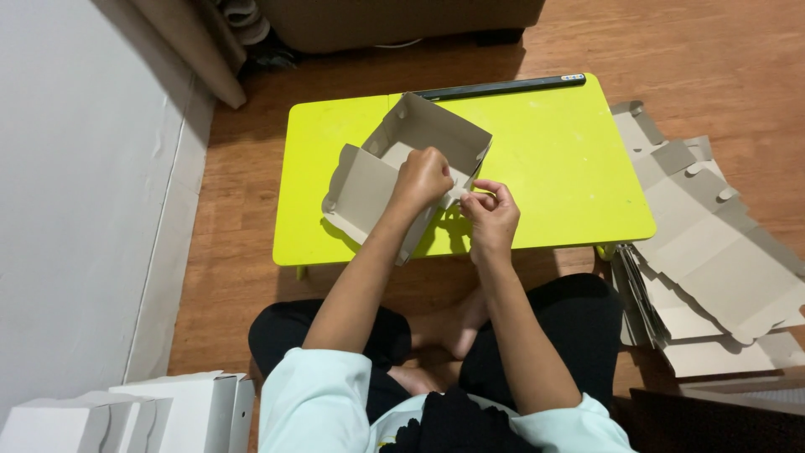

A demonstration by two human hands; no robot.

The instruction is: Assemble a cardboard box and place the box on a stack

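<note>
A partly folded grey cardboard box point(394, 159) lies on a small lime-green table point(553, 159) in front of me. My left hand point(422, 178) is closed over the box's near wall, pressing it inward. My right hand point(490, 210) pinches a small flap at the box's right corner, just beside the left hand. The far walls of the box stand upright, and one side panel lies flat to the left.
A stack of flat grey box blanks point(713, 252) lies on the wooden floor at right. Folded white boxes point(126, 415) sit at lower left. A dark strip point(503, 86) runs along the table's far edge. A white wall point(75, 184) is at left; a sofa base at top.
</note>
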